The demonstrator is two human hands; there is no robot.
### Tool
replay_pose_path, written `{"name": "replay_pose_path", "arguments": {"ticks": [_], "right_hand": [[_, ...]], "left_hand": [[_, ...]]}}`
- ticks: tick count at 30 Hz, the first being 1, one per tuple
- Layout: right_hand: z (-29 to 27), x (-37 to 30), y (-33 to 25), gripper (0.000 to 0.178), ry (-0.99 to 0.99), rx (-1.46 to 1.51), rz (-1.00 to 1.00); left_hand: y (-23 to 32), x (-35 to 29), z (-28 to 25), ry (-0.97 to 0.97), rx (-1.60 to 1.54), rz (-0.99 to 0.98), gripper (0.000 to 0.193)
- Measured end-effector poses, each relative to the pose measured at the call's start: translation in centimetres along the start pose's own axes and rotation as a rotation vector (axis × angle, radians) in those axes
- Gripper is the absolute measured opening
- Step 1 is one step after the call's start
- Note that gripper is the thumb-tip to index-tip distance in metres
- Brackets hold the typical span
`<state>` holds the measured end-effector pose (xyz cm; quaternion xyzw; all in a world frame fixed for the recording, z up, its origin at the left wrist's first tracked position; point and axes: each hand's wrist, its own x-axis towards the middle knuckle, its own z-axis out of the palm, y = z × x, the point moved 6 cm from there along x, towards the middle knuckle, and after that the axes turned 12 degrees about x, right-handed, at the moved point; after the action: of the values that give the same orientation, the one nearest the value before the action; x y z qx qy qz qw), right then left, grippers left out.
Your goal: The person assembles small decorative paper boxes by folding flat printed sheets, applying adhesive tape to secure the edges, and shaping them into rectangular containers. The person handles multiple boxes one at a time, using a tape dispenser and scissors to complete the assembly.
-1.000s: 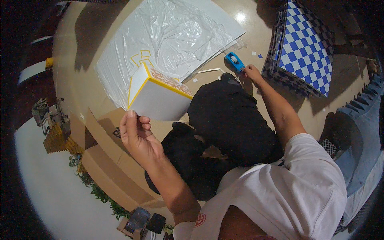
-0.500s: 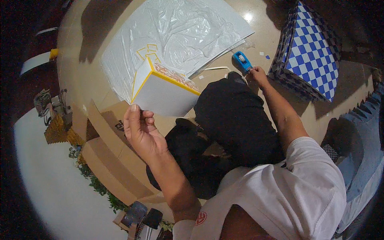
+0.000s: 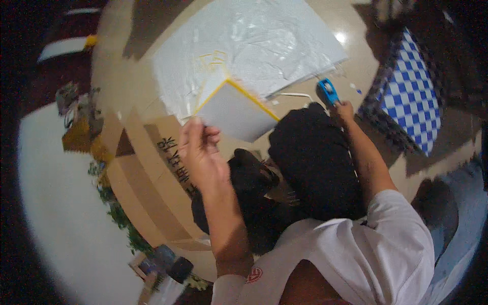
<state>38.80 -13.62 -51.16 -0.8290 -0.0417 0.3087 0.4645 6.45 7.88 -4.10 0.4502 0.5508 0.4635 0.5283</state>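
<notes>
Between the thumb and fingers of my left hand (image 3: pixel 203 147) is the near corner of a white folded board (image 3: pixel 236 113) with yellow edges. The board is held up and tilted above the floor, its white face toward me. My right hand (image 3: pixel 344 111) is closed around the near end of a blue tape dispenser (image 3: pixel 328 90), low over the floor beyond my knee; some of the fingers are hidden. Behind the board, several small yellow-edged pieces (image 3: pixel 214 58) lie on a large white sheet (image 3: pixel 284 38) covered with crinkled clear plastic.
An open cardboard box (image 3: pixel 147 195) stands at my left. To the right is a stack of blue-and-white checkered pieces (image 3: pixel 412 96). A thin white strip (image 3: pixel 295 95) and small scraps lie on the floor near the tape dispenser. Green leaves (image 3: pixel 119 216) line the box's far left side.
The whole view has shifted, so most things sit farther right and lower. The folded board has tilted, and its brown-patterned face no longer shows. Both hands keep their holds.
</notes>
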Motion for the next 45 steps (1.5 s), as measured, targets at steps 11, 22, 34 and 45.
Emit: {"name": "replay_pose_path", "arguments": {"ticks": [11,22,34,45], "right_hand": [[1.8,-1.4,-8.8,0.040,-0.301,0.401,-0.101],[2.1,-34.8,-49.3,0.019,-0.956,0.850,-0.608],[3.8,-39.5,-49.2,0.019,-0.940,0.819,-0.485],[3.9,-39.5,-49.2,0.021,-0.972,0.849,-0.427]], "left_hand": [[2.1,-1.0,-0.5,0.118,0.020,0.078,0.013],[6.7,-3.3,-1.4,0.184,0.087,0.500,0.006],[10.8,-6.2,-4.7,0.323,0.283,0.945,0.015],[11.1,-7.3,-4.8,0.364,0.456,1.164,0.021]]}}
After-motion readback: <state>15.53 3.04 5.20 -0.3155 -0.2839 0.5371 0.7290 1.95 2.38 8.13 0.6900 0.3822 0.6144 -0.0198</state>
